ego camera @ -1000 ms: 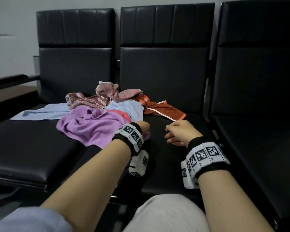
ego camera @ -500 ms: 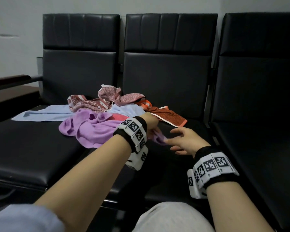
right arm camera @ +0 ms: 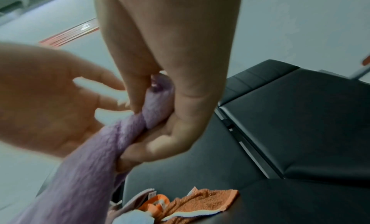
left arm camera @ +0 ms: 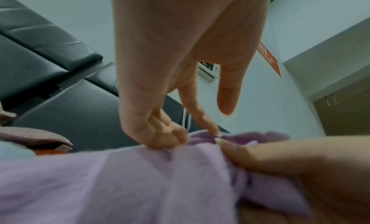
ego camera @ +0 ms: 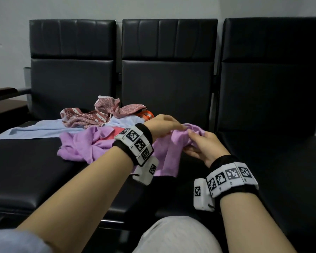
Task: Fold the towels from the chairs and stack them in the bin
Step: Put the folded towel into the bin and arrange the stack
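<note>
A purple towel [ego camera: 80, 146] lies crumpled across the left and middle chair seats. Its near corner is lifted between my hands. My left hand [ego camera: 179, 127] pinches the raised edge with thumb and curled fingers, as the left wrist view shows at the left hand [left arm camera: 186, 138] on the purple towel [left arm camera: 140, 180]. My right hand [ego camera: 190, 141] grips the bunched corner beside it; in the right wrist view the right hand [right arm camera: 152, 116] has its fingers curled round the purple towel [right arm camera: 96, 164]. No bin is in view.
More towels lie behind on the black seat [ego camera: 26, 170]: a light blue one [ego camera: 35, 128], a maroon patterned one [ego camera: 88, 116], a pink one [ego camera: 115, 132] and an orange one [ego camera: 147, 114], also the orange towel [right arm camera: 200, 202]. The right chair [ego camera: 272, 161] holds nothing. My knee [ego camera: 175, 234] is below.
My left hand lifted the purple towel's near corner off the seat and drew it rightward. My right hand came in and took hold of that corner.
</note>
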The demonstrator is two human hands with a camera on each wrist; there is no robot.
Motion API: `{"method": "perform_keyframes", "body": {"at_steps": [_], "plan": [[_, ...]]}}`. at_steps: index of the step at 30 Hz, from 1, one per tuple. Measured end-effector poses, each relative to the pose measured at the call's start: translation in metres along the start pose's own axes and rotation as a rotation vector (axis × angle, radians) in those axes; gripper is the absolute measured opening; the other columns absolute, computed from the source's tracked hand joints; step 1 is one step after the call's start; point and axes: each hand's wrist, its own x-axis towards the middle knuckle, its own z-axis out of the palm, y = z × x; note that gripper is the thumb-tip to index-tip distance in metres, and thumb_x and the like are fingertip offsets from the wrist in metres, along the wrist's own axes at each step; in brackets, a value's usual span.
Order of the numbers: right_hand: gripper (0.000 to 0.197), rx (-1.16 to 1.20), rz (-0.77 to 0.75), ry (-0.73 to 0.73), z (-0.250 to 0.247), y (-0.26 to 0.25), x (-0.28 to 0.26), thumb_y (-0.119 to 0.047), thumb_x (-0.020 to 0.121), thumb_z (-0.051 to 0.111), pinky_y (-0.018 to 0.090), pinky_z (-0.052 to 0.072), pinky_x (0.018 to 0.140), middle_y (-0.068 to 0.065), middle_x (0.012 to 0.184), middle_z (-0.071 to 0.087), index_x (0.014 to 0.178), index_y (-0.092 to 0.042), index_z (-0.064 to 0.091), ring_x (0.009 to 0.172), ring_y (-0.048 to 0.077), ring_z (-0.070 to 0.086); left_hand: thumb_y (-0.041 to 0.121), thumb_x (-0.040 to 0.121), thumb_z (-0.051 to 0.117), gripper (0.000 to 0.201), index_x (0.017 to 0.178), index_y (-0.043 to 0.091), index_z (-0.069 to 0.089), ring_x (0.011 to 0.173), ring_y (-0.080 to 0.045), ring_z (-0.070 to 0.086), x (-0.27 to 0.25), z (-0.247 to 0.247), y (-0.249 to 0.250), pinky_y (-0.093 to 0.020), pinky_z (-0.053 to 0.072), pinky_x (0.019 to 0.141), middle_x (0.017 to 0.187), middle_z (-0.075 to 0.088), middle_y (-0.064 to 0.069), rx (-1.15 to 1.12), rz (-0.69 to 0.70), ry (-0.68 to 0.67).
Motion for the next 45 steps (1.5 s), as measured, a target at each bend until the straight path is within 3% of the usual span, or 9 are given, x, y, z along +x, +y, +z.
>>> {"method": "perform_keyframes", "body": {"at_steps": [5,12,15,22,27,30,33,38,45], "plan": [[0.015,0.215,-0.006,0.14,-0.017,-0.012,-0.002,-0.018,0.097,0.056,0.034,0.057,0.074,0.017,0.103,0.069,0.106,-0.009,0.063,0.092,0.025,0.07,0.082,0.067,0.054,0.077,0.121,0.027,0.06,0.116,-0.022,0.054,-0.001,-0.006,-0.026,-0.044,0.043,0.104,0.125,0.058,-0.003,0.193,-0.049,-0.055],[0.031,0.437,-0.007,0.342,-0.039,-0.018,0.0,-0.023,0.095,0.059,0.03,0.059,0.074,0.017,0.105,0.07,0.119,-0.004,0.063,0.097,0.023,0.07,0.055,0.064,0.079,0.055,0.109,0.03,0.059,0.12,-0.021,0.048,-0.006,-0.006,-0.033,-0.041,0.038,0.107,0.13,0.054,0.001,0.507,-0.267,-0.29],[0.039,0.456,-0.067,0.334,-0.041,-0.02,0.003,-0.025,0.096,0.056,0.023,0.057,0.068,0.007,0.097,0.066,0.129,-0.004,0.054,0.097,0.018,0.067,0.053,0.069,0.077,0.068,0.128,0.029,0.051,0.123,-0.023,0.047,-0.002,0.001,-0.035,-0.038,0.041,0.104,0.135,0.049,0.004,0.773,-0.303,-0.218],[0.05,0.446,-0.159,0.164,-0.034,-0.026,0.001,-0.026,0.096,0.056,0.046,0.048,0.098,0.008,0.134,0.055,0.142,-0.018,0.041,0.12,0.025,0.057,0.05,0.079,0.069,0.06,0.129,0.018,0.056,0.107,-0.021,0.058,0.008,0.015,-0.035,-0.024,0.043,0.083,0.125,0.06,-0.002,1.042,-0.313,-0.234],[0.048,-0.025,-0.087,0.085,-0.02,-0.027,-0.004,-0.029,0.095,0.057,0.041,0.046,0.101,0.003,0.127,0.05,0.139,-0.022,0.039,0.115,0.021,0.053,0.039,0.09,0.06,0.035,0.115,0.015,0.064,0.103,-0.023,0.059,0.013,0.01,-0.032,-0.034,0.046,0.089,0.112,0.064,-0.007,0.57,-0.23,-0.162],[0.017,-0.093,-0.008,0.026,-0.016,-0.019,-0.007,-0.026,0.098,0.053,0.03,0.052,0.071,0.013,0.1,0.063,0.103,-0.01,0.058,0.078,0.022,0.062,0.028,0.088,0.065,0.029,0.11,0.008,0.066,0.103,-0.025,0.061,0.021,0.013,-0.024,-0.04,0.047,0.098,0.107,0.066,-0.011,0.259,-0.147,-0.024],[0.028,-0.237,0.08,-0.009,-0.012,-0.013,-0.009,-0.026,0.099,0.051,0.023,0.047,0.056,0.011,0.074,0.06,0.08,-0.007,0.058,0.058,0.018,0.056,0.023,0.089,0.065,0.02,0.102,0.008,0.066,0.094,-0.02,0.059,0.031,0.02,-0.011,-0.032,0.048,0.087,0.101,0.063,-0.008,0.056,-0.136,0.091],[0.052,-0.471,0.244,-0.085,-0.011,-0.005,-0.012,-0.051,0.091,0.056,0.023,0.051,0.055,0.019,0.086,0.07,0.09,0.0,0.062,0.06,0.021,0.065,0.025,0.092,0.06,0.018,0.095,0.007,0.058,0.102,-0.029,0.061,0.038,0.028,0.011,-0.042,0.049,0.095,0.114,0.062,-0.019,-0.331,-0.209,0.115],[0.021,-0.109,0.019,0.201,-0.018,-0.01,-0.006,-0.024,0.099,0.052,0.023,0.053,0.046,0.015,0.094,0.062,0.092,-0.007,0.062,0.079,0.025,0.064,0.021,0.096,0.049,0.021,0.107,0.006,0.06,0.086,-0.02,0.057,0.032,0.03,0.023,-0.029,0.048,0.073,0.099,0.059,-0.013,-0.597,-0.118,-0.074]]}}
